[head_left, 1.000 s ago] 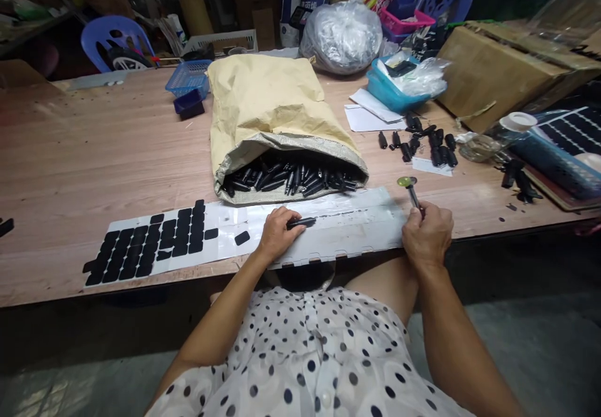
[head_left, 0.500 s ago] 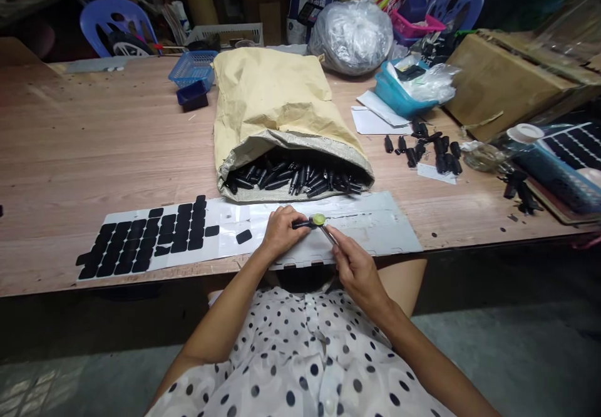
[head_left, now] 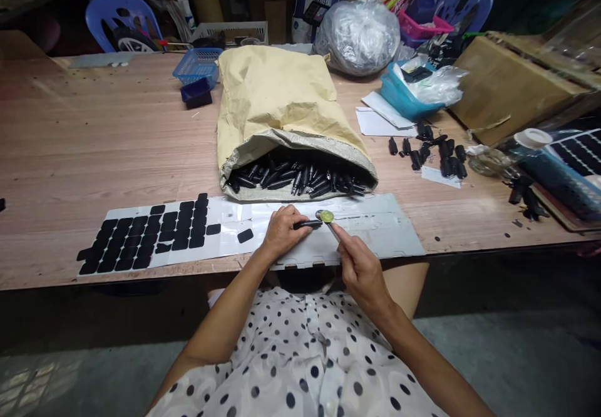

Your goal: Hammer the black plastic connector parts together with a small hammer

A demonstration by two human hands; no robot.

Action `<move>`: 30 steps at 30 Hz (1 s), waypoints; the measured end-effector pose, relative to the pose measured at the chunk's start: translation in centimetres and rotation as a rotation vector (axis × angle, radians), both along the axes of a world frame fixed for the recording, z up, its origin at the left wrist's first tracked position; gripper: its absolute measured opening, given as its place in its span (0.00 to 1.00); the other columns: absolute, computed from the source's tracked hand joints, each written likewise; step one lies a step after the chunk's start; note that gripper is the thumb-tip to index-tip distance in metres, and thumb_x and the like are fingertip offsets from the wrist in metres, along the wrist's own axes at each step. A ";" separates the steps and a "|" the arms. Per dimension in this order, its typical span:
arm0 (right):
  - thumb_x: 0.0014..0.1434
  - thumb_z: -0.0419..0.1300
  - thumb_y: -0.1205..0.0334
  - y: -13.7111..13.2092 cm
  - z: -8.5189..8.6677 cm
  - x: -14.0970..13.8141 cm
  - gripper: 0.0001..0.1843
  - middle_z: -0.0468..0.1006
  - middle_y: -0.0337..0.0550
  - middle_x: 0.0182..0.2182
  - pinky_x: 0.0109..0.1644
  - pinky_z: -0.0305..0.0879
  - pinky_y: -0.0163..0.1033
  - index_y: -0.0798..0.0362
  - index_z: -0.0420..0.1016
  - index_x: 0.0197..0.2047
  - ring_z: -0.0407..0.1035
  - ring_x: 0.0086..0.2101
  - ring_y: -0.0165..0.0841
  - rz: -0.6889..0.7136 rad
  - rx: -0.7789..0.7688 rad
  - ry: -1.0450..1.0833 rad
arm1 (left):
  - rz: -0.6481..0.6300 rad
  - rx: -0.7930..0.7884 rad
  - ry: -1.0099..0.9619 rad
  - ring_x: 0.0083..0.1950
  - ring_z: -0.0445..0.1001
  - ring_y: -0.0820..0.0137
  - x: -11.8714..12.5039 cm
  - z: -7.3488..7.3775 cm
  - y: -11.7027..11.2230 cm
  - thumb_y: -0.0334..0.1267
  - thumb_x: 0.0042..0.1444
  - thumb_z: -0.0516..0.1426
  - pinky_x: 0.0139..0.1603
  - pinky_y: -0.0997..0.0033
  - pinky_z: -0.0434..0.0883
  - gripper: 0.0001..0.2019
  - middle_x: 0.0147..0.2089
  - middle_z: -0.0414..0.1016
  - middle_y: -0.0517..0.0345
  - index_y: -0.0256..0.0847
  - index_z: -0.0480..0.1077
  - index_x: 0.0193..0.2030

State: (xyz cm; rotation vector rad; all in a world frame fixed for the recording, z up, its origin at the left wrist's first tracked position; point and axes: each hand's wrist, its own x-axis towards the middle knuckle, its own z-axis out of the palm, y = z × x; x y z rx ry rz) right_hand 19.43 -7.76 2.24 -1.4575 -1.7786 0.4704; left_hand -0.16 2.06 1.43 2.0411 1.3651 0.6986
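My left hand [head_left: 285, 229] is closed on a slim black pen-shaped piece [head_left: 308, 223], pinched between thumb and fingers. It points right, low over a pale grey board [head_left: 389, 223]. My right hand [head_left: 359, 263] is closed around the thin metal handle of a tool. The tool has a round yellow-green head [head_left: 327, 216], which sits just beyond the tip of the black piece. A small dark disc-like spot [head_left: 320, 214] shows beside that head; its kind is unclear. Right behind the board, a tan paper sack [head_left: 277, 91] lies with its mouth towards me, filled with similar black pieces [head_left: 305, 176].
Left of my hands is a white sheet with black stickers [head_left: 134, 241], and one loose black sticker [head_left: 245, 236]. Small black parts [head_left: 448, 157] lie at right, near a turquoise basin [head_left: 406, 94] and a cardboard box [head_left: 511, 85]. Blue baskets [head_left: 197, 66] stand behind left.
My right hand and the tool's yellow-green head have moved slightly right, off the end of the black piece. My left hand keeps its grip. The whole view has shifted a little.
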 end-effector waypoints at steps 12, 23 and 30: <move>0.70 0.51 0.60 2.3 0.4 5.2 0.24 0.82 0.49 0.49 0.52 0.72 0.46 0.45 0.74 0.66 0.75 0.46 0.41 -0.281 0.124 -0.112 | -0.007 0.077 0.085 0.46 0.73 0.61 -0.2 -0.3 -0.5 0.38 0.57 0.67 0.49 0.59 0.71 0.08 0.39 0.76 0.56 0.45 0.81 0.43; 0.63 0.54 0.65 7.2 -2.8 14.5 0.21 0.70 0.50 0.33 0.39 0.53 0.45 0.54 0.83 0.53 0.61 0.34 0.40 -0.866 -0.030 -0.420 | -0.173 0.214 -0.048 0.43 0.76 0.64 -1.1 0.1 -1.4 0.43 0.68 0.57 0.45 0.63 0.75 0.10 0.41 0.78 0.53 0.42 0.78 0.45; 0.62 0.55 0.65 6.9 -3.2 14.1 0.20 0.69 0.49 0.34 0.39 0.51 0.45 0.52 0.83 0.52 0.59 0.35 0.40 -0.869 -0.003 -0.351 | -0.510 0.106 0.035 0.35 0.80 0.68 -2.7 -0.4 -9.1 0.46 0.73 0.49 0.35 0.72 0.76 0.18 0.38 0.82 0.51 0.40 0.77 0.51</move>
